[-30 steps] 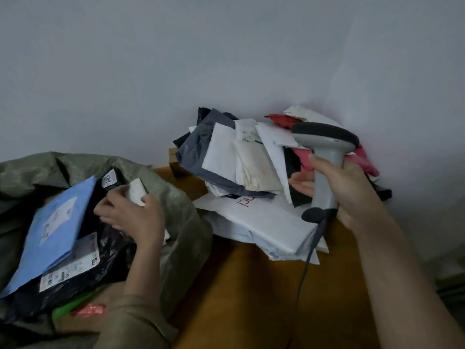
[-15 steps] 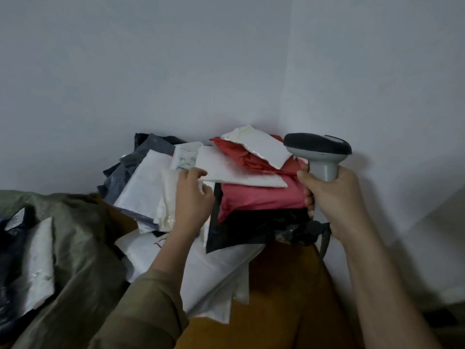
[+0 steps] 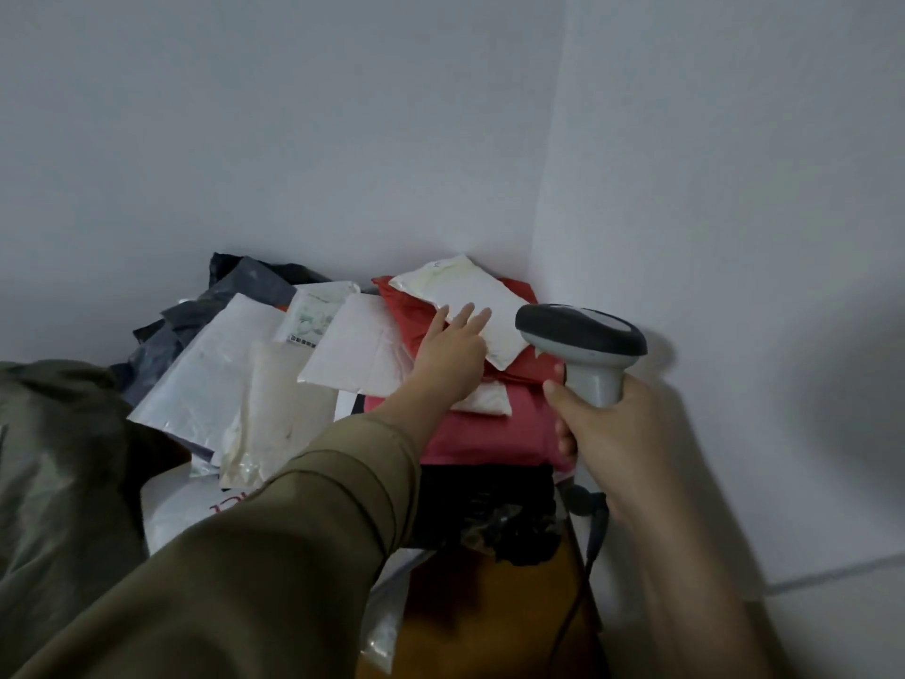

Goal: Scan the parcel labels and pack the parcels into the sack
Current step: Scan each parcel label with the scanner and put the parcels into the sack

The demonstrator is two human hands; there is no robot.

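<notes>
**Parcels heaped in the corner, scanner in hand**

Parcels (image 3: 343,365): mixed heap of white, grey, red, pink and black mailers on a brown table (image 3: 494,610), against the wall corner. Left hand (image 3: 453,352): fingers straight, resting flat on a white padded parcel (image 3: 465,301) atop the heap. Right hand (image 3: 607,423): curled round the handle of a grey scanner (image 3: 583,343). Sack (image 3: 59,458): olive green, beside the heap at left.

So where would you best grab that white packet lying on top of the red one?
Take the white packet by its near lower edge, coming from the front-left as the left hand does. It lies flat on the red parcel, and walls close off the far side.
</notes>
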